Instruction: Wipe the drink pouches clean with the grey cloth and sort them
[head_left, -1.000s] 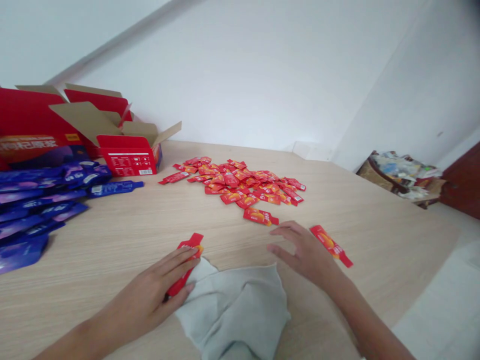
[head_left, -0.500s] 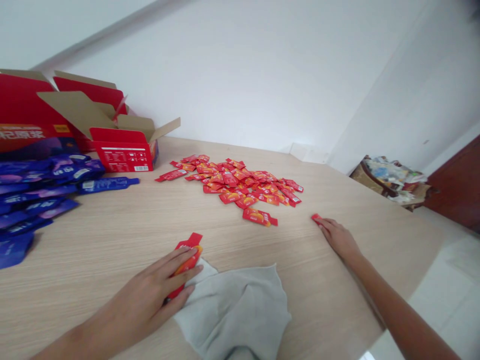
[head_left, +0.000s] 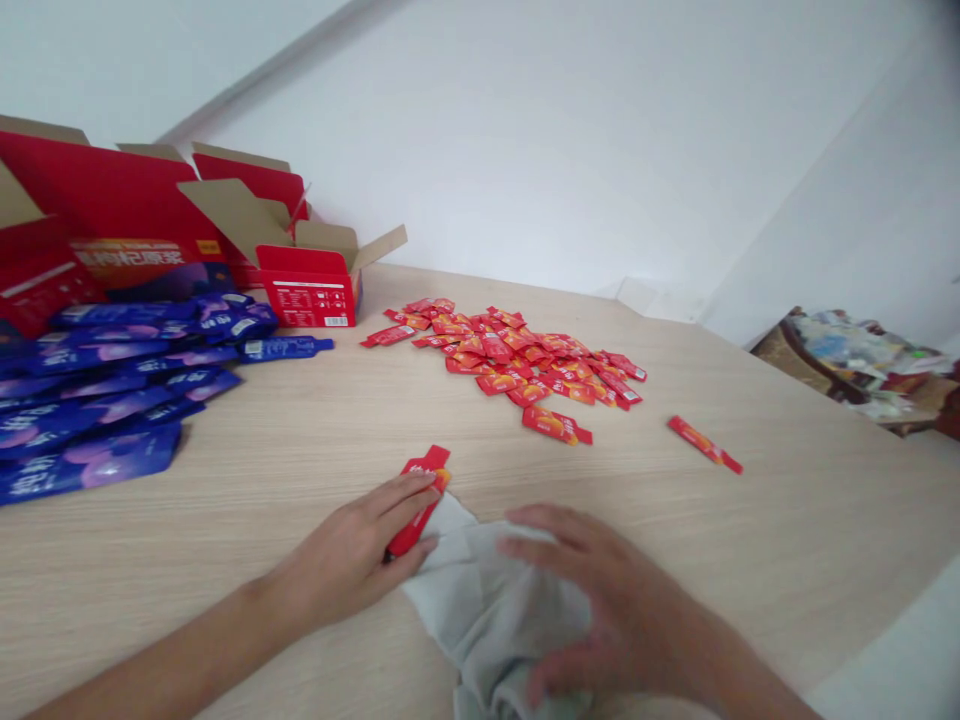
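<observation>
My left hand (head_left: 352, 555) lies flat on the wooden table (head_left: 300, 460), fingers stretched out and pressing down a red sachet (head_left: 421, 482) whose top end sticks out past the fingertips. A grey cloth (head_left: 491, 610) lies crumpled right beside that sachet at the table's near edge. My right hand (head_left: 611, 615) rests on the cloth with fingers spread. A single red sachet (head_left: 705, 444) lies alone to the right, apart from both hands. A heap of red sachets (head_left: 525, 360) sits further back in the middle.
Several blue sachets (head_left: 112, 400) are spread at the left. Behind them stand open red cardboard boxes (head_left: 300, 280). A white wall runs behind the table. Off the table's right edge sits a cluttered low stand (head_left: 855, 365).
My right hand has left the lone red sachet at the right and come back onto the grey cloth. The left hand stays on its sachet. The view has shifted a little.
</observation>
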